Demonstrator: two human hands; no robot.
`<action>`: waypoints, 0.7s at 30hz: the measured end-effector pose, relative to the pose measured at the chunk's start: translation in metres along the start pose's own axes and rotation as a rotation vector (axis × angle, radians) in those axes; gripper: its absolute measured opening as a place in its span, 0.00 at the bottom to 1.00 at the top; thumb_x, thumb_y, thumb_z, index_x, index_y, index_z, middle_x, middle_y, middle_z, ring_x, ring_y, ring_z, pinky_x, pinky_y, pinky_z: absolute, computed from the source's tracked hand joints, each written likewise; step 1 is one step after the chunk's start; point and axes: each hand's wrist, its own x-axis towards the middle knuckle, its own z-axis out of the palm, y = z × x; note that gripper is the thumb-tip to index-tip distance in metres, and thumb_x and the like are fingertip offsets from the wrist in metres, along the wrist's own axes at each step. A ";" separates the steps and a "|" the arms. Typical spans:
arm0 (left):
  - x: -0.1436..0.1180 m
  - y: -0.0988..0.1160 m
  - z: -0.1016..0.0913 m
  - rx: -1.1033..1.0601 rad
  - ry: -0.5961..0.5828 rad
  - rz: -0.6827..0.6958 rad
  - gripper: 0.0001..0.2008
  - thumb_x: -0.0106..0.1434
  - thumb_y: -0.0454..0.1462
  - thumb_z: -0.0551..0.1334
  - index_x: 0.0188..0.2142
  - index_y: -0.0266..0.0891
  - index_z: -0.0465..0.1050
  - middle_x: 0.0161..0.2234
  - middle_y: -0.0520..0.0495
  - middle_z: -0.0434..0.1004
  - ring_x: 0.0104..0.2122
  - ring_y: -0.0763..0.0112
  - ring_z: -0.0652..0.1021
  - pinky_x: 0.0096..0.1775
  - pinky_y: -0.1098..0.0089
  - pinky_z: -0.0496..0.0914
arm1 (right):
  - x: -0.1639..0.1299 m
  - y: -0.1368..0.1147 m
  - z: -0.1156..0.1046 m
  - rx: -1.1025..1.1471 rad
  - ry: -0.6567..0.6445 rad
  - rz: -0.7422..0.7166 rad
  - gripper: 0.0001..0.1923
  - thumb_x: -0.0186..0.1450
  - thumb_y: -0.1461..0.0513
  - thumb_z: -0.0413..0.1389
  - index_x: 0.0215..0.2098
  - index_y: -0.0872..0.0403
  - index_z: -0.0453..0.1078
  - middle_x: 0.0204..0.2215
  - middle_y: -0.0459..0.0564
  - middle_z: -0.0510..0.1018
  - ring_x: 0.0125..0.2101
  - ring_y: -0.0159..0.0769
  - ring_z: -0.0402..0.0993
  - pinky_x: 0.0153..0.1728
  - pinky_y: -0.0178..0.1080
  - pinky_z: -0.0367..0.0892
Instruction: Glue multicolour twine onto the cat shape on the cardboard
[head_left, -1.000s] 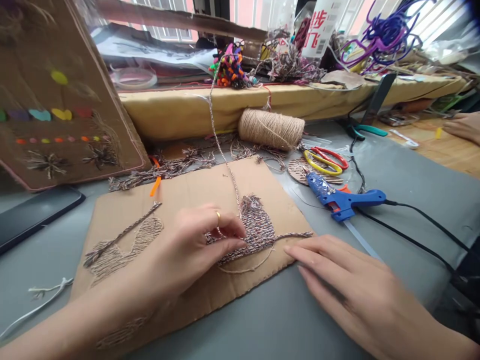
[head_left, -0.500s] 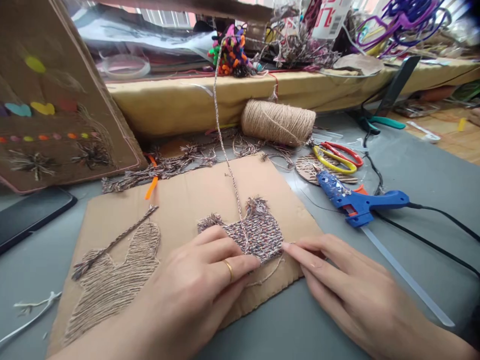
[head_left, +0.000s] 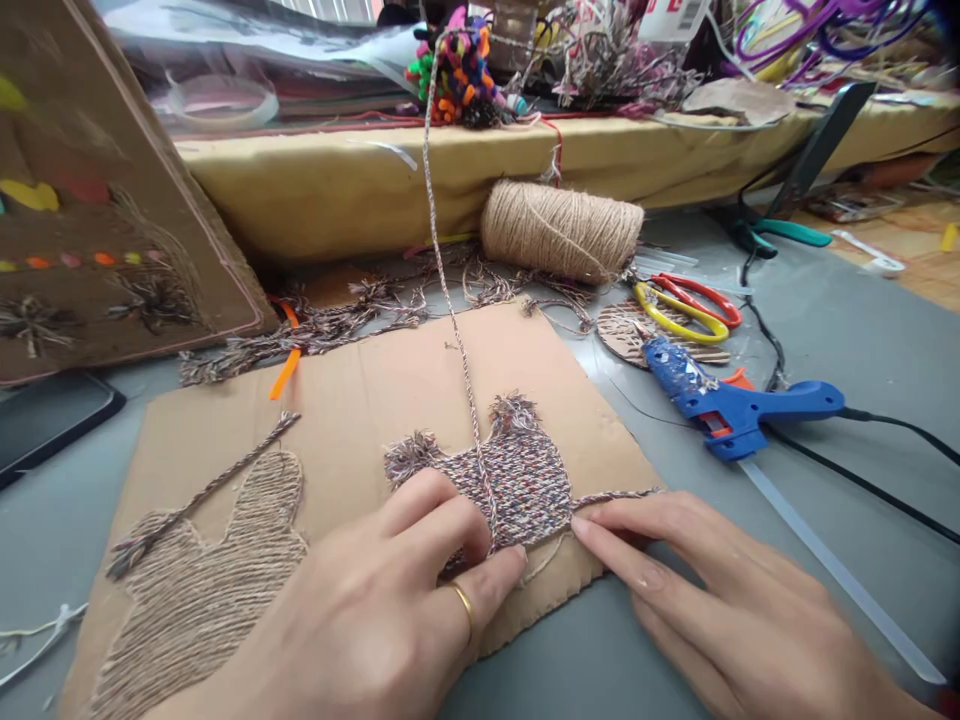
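Note:
A shape on the cardboard sheet point(head_left: 375, 390) is covered in rows of multicoloured twisted cord point(head_left: 517, 480), with frayed tufts at its two upper points. My left hand point(head_left: 390, 590), a ring on one finger, is closed at the lower edge, thumb and fingertips pressing the cord there. From above, a long strand of the cord point(head_left: 457, 330) runs down to these fingers. My right hand point(head_left: 720, 590) has its fingertips together at the lower right corner of the shape, on the cord, whose short end point(head_left: 619, 495) sticks out rightward. A second shape point(head_left: 202, 580), wound in jute, lies at left.
To the right lie a blue glue gun point(head_left: 742, 410) with a clear glue stick point(head_left: 840, 570), and scissors point(head_left: 690, 305). A jute spool point(head_left: 562, 230) and cord scraps point(head_left: 322, 330) are behind the cardboard. A decorated brown board point(head_left: 112, 200) stands at left, beside a dark phone-like object point(head_left: 52, 420).
A short cord end now shows to the right of the shape, above my right fingers. My left fingers have curled more. The view has shifted slightly.

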 end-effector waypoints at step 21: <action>-0.001 -0.002 0.001 0.127 -0.017 0.134 0.12 0.69 0.35 0.50 0.40 0.40 0.74 0.28 0.50 0.71 0.29 0.70 0.67 0.26 0.70 0.62 | 0.000 0.002 0.003 0.021 -0.031 0.002 0.19 0.62 0.72 0.47 0.46 0.56 0.73 0.39 0.49 0.77 0.40 0.30 0.71 0.41 0.29 0.66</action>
